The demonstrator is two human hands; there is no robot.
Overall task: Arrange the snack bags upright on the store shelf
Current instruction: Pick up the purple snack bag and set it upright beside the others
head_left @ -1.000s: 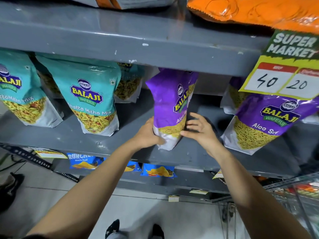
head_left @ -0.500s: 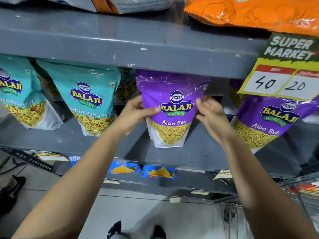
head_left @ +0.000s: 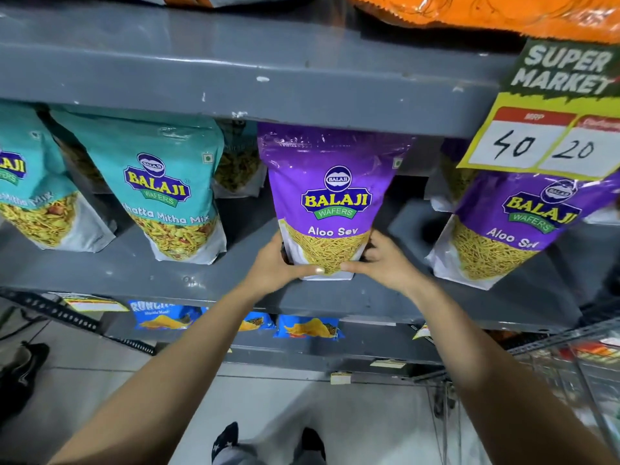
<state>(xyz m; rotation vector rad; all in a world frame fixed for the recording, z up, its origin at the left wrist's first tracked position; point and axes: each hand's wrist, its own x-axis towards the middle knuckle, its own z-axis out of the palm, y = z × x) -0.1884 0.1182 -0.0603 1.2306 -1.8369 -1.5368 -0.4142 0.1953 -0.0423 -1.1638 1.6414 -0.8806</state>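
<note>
Two teal mix bags (head_left: 169, 193) are already stood up at left. Mid-shelf (head_left: 235, 283), the purple Aloo Sev bag (head_left: 330, 199) is pinched at its base by the left hand (head_left: 280, 263) and right hand (head_left: 380, 263), being squared upright. Next, probably: hands eased off gently, then the tilted purple bag (head_left: 513, 229) gets straightened.

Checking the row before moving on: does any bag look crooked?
Yes. The right Aloo Sev bag leans left, unlike the upright middle Aloo Sev bag held by the left hand and right hand.

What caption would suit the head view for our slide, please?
Both hands, left hand and right hand, steady a purple Aloo Sev bag upright on the grey shelf.
</note>
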